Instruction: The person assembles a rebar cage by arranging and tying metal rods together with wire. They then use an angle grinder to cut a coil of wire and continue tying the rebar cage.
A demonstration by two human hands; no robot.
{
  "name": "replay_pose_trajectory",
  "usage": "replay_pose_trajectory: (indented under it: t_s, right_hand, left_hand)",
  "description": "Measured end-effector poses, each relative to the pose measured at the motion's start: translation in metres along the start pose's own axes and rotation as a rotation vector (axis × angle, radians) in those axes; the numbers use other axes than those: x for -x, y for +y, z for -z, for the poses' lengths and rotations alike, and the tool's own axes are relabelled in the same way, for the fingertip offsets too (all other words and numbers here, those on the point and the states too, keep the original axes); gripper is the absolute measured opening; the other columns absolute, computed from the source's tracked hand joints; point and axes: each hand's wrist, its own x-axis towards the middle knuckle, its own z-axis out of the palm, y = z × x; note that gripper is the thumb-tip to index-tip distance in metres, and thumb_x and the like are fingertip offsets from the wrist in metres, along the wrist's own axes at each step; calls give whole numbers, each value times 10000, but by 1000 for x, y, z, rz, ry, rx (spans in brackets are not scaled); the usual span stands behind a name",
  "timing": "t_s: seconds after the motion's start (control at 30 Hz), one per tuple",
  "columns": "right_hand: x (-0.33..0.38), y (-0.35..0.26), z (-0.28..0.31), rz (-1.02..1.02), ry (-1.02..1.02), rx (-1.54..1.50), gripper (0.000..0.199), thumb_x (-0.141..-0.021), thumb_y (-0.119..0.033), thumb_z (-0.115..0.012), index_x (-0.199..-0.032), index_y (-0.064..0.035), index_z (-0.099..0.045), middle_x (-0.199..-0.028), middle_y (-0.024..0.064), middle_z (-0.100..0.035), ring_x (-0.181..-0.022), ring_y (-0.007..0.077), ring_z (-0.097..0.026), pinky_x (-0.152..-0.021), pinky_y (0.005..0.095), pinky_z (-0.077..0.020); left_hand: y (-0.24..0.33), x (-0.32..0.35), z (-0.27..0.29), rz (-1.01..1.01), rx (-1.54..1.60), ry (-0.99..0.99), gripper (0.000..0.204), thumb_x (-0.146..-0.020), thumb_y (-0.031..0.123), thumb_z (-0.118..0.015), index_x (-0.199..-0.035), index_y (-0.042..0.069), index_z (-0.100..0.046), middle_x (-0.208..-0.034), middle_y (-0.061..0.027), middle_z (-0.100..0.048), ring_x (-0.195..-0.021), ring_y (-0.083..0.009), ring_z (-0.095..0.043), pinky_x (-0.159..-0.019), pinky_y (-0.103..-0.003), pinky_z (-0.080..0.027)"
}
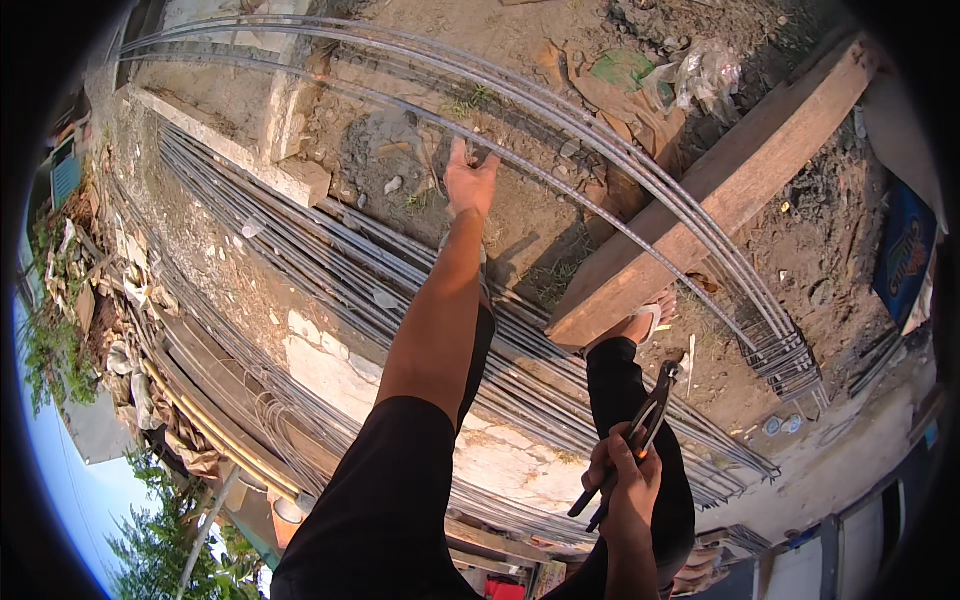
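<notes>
The left hand (470,185) reaches out with thumb and forefinger parted, their tips at a single steel rod (600,214); whether they pinch it I cannot tell. That rod runs crosswise just beyond the hand, with a bundle of rods (640,163) farther out and a wooden beam (750,165) to the hand's right. The right hand (625,480) is wrapped round dark pincers (664,383), their head pointing away from it.

I see grey steel rods (648,165), a reddish-brown wooden beam (790,125), dark pliers (655,405), black leggings (612,385), brown soil (500,40) and green foliage (55,355) on my remote feed.
</notes>
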Motion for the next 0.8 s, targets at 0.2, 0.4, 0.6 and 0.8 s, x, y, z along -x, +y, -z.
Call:
replay_pose_trajectory:
  t_s: [0.2, 0.4, 0.6, 0.8]
  right_hand:
    - [-12, -5, -2, 58, -31, -78, 145, -991, -108, -648, -1096, -42, -572, -702, 58, -551, -511, 144, -505, -486, 320, -422]
    - [-11, 11, 13, -42, -25, -192, 94, -992, -135, -655, -1015, -61, -603, -721, 38, -533, -555, 136, -526, -498, 322, -444]
    - [-11, 6, 13, -70, -12, -133, 106, -972, -131, -650, -989, -49, -586, -719, 56, -561, -539, 155, -539, -483, 339, -450]
    - [-27, -14, 20, 19, 8, -153, 129, -956, -149, -670, -993, -53, -592, -713, 57, -565, -541, 160, -542, -480, 340, -444]
  left_hand:
    - [41, 17, 11, 55, -312, -59, 355, -969, 399, -678, -1036, 59, -754, -1094, -289, -658, -1058, -460, -610, -925, -516, -496]
    - [0, 97, 196, 117, -237, 338, 397, -1065, 317, -519, -979, -29, -693, -911, -216, -706, -839, -436, -655, -778, -509, -520]
    - [190, 106, 385, -81, -76, 533, 418, -1122, 327, -456, -889, 2, -578, -706, -72, -633, -547, -130, -572, -529, -278, -478]
    - [511, 19, 312, -683, -260, 148, 582, -1024, 392, -658, -1351, -85, -592, -1062, -205, -736, -841, -217, -714, -829, -368, -570]
